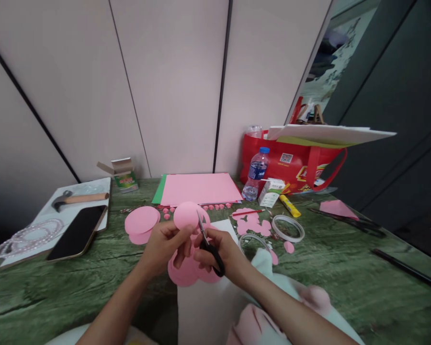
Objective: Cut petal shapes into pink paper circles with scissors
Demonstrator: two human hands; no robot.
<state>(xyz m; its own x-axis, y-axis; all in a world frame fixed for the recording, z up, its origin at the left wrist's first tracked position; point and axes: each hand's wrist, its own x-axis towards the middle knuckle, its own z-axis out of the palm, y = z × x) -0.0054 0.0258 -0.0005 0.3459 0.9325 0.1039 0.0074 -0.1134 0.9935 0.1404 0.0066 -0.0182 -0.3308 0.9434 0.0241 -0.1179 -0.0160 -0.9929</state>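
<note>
**Pink paper piece mid-cut above the near table edge**

Pink paper piece is pinched by the left hand; the right hand grips black-handled scissors, blades at its edge (apparently trimming). The next snip likely needs the paper turned.

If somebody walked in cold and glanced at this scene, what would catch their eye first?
Front and centre, the right hand works black-handled scissors into a pink paper shape that the left hand holds. Behind, a red bag stands at the wall, and a hammer lies far left.
</note>
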